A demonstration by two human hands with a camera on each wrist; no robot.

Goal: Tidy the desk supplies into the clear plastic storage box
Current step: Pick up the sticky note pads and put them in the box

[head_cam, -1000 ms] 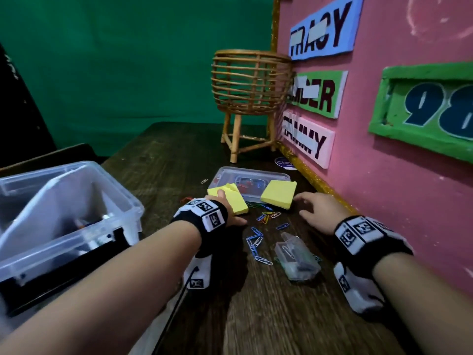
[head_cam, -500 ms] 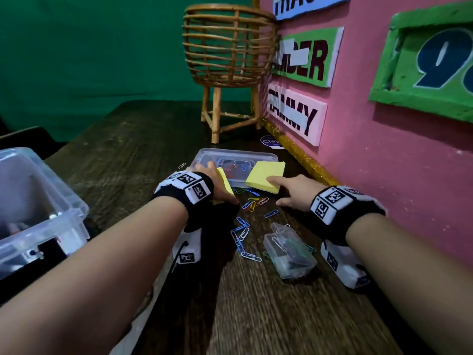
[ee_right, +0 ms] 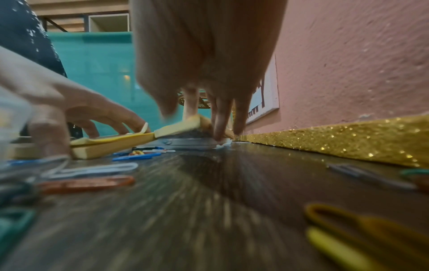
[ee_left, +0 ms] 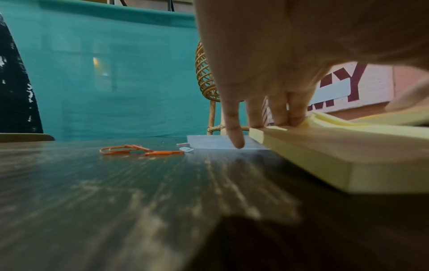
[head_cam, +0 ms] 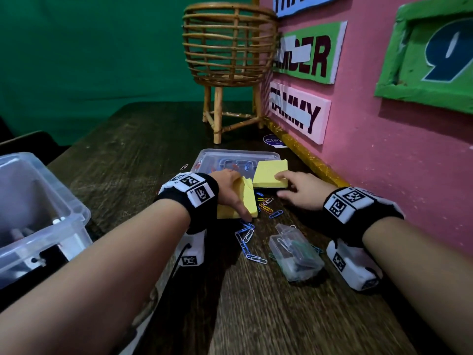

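Note:
My left hand (head_cam: 230, 193) grips a yellow sticky-note pad (head_cam: 249, 201) flat on the desk, thumb on its near edge and fingers (ee_left: 285, 113) on its far edge. The top sheets of this pad (ee_left: 325, 152) are lifted and curled. My right hand (head_cam: 299, 192) rests its fingertips on a second yellow pad (head_cam: 270, 174), which leans tilted on a flat clear case (head_cam: 230, 158); the thumb hangs free of it. In the right wrist view the tilted pad (ee_right: 183, 126) shows under my right fingers (ee_right: 223, 117). The clear plastic storage box (head_cam: 69, 198) stands open at the left.
Loose coloured paper clips (head_cam: 247, 239) lie between my hands, and orange ones (ee_left: 130, 149) to the left. A small clear case of clips (head_cam: 294, 254) sits near my right wrist. A wicker basket stand (head_cam: 227, 47) is at the back, a pink wall (head_cam: 384, 162) on the right.
My right hand has slid left from the bare desk onto the second yellow pad. My left hand has stayed on the first pad. The head view has moved closer.

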